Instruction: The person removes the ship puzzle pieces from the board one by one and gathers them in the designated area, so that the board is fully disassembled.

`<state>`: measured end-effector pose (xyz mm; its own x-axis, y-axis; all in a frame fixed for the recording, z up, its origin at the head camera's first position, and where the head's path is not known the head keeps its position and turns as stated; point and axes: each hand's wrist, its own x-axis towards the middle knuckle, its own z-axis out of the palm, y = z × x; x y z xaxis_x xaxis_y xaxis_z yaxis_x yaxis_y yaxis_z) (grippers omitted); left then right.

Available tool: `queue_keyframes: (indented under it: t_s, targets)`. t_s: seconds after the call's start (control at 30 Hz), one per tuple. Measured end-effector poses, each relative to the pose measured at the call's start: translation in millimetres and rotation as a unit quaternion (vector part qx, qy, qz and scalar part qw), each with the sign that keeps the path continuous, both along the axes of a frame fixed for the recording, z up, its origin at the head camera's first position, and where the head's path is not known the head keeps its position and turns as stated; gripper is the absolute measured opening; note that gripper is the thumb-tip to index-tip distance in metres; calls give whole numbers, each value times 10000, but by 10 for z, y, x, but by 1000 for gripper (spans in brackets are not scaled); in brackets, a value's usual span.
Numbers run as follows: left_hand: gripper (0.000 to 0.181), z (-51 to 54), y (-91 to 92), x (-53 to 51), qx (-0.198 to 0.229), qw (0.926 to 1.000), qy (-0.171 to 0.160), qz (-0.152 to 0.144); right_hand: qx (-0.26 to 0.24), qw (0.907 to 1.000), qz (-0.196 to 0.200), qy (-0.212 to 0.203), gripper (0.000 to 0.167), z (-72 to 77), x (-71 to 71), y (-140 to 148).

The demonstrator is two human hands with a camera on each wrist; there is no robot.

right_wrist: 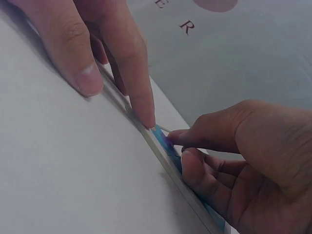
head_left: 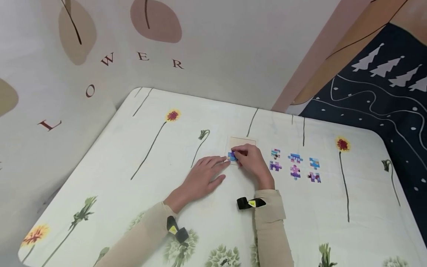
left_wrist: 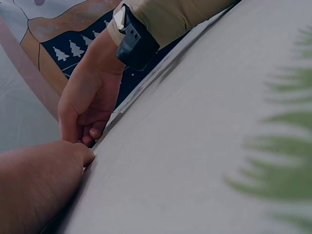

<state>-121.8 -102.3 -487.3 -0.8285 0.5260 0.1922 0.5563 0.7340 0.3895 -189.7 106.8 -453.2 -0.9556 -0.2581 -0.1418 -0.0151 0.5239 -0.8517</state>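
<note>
On the table [head_left: 116, 167], the left hand [head_left: 202, 174], fingers extended, thumb apart, touches the tray [head_left: 242, 141], probably steadying it. The right hand's [head_left: 252, 162] bent fingertips meet blue-purple pieces [head_left: 231, 156] inside; pinching, I cannot tell. Six loose pieces [head_left: 295, 171] lie rightward, likely spread for easy picking.
</note>
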Motion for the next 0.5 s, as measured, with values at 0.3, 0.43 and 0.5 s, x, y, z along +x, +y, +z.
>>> queue_keyframes:
  t_s: [0.3, 0.43, 0.5]
  targets:
    - [48, -4, -1, 2, 105, 9999, 16, -29, 52, 9999, -60, 99, 24, -19, 1, -27]
    - [48, 9, -1, 3, 104, 9999, 4, -26, 80, 9999, -85, 118, 21, -21, -3, -35]
    - [47, 12, -1, 5, 110, 9999, 21, -27, 72, 9999, -86, 108, 19, -21, -8, -37]
